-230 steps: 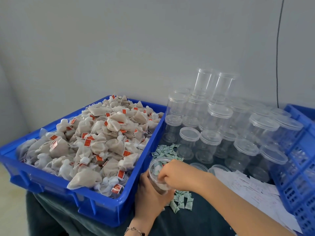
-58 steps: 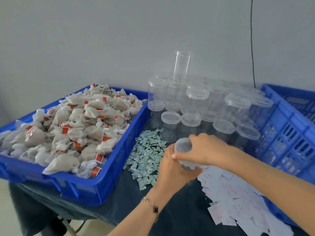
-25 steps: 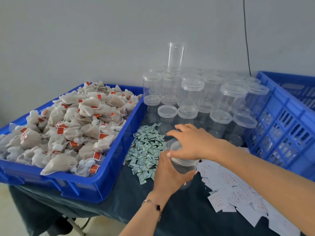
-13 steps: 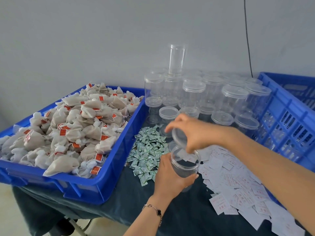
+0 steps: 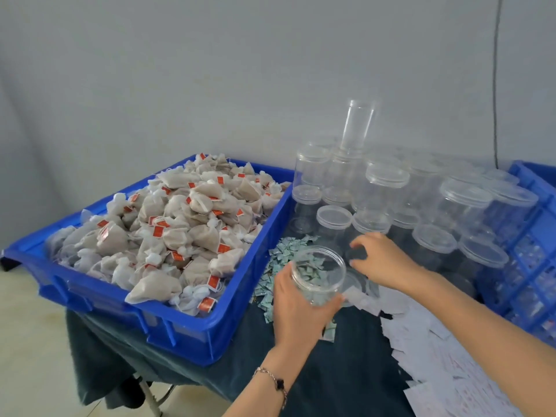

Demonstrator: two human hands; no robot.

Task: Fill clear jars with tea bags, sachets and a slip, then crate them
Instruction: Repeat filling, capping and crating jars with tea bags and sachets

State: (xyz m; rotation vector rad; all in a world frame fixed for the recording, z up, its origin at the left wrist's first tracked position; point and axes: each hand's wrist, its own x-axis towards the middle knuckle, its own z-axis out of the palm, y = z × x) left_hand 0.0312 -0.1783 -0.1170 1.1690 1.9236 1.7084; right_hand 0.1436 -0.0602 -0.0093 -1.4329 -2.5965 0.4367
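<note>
**A:** Tilting now — the open jar (image 5: 318, 273) leans its mouth toward the camera, gripped round its lower wall by the left hand (image 5: 296, 308), fingers and thumb curled about it. Half a second ago it stood straighter with the lid held just above the mouth.

**B:** And the lid (image 5: 350, 285) is off the jar. It looks to lie flat on the bench (image 5: 346, 371) just right of the jar, though it's clear plastic and hard to make out. The right hand (image 5: 380, 261) has left it and gone back toward the lidded jars (image 5: 388, 191), fingers loosely curled; I see nothing in them, but I can't tell for sure.

**A:** The jar has also swung left, over the sachets (image 5: 278, 257).

**B:** Counts?

**A:** One open jar in hand. One blue tray (image 5: 180, 332) heaped with tea bags (image 5: 168, 233), far too many to count. One blue crate (image 5: 529, 266) at the right edge. One tall lidless jar (image 5: 358, 124) standing upside-down-looking atop the stack, though its orientation I can't confirm.

**B:** Lidded jars: I make out around fifteen lids, the back rows blur together. Sachets, dozens in one pile. Paper slips (image 5: 445, 365), dozens more, spread at the right front. One bracelet (image 5: 275, 382) on the left wrist.
</note>
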